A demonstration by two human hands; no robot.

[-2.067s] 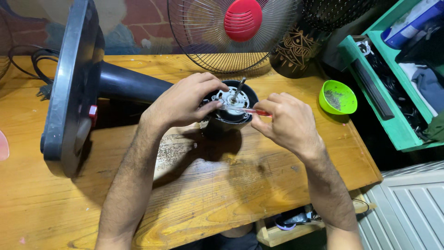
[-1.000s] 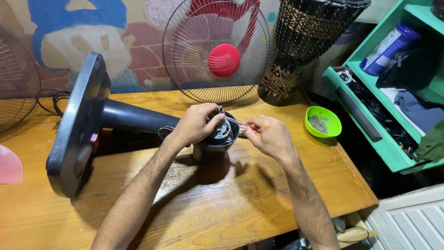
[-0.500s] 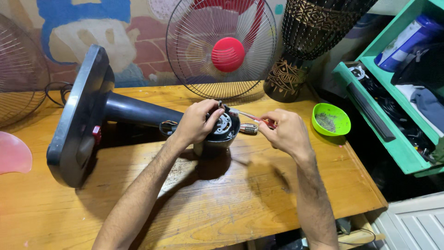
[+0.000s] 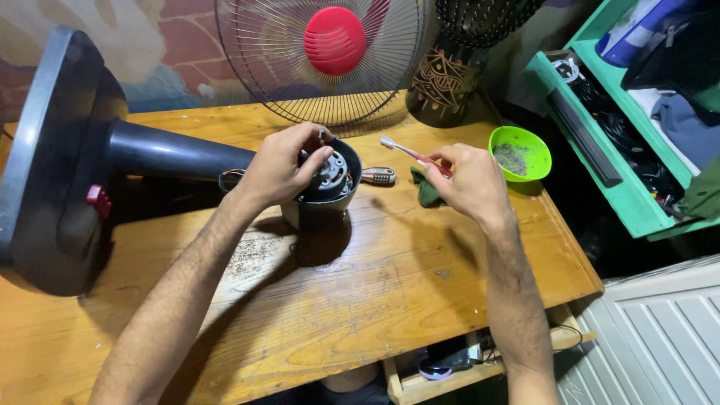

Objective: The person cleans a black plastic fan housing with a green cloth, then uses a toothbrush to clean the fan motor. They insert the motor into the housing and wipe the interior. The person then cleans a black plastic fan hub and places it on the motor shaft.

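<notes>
While left hand [image 4: 281, 166] clasps round motor [image 4: 328, 180], right hand [image 4: 469, 182] pinches toothbrush [image 4: 412, 154]

Bench [image 4: 375, 300]: bare wooden planks, worn and stained.
Left: a dark fan stand [image 4: 90, 157] on its side.
Back edge: a wire fan guard [image 4: 330, 60], a carved drum [image 4: 446, 82].
Right: a green bowl [image 4: 520, 154], a green cloth [image 4: 426, 189], a small screwdriver handle [image 4: 379, 176].
</notes>
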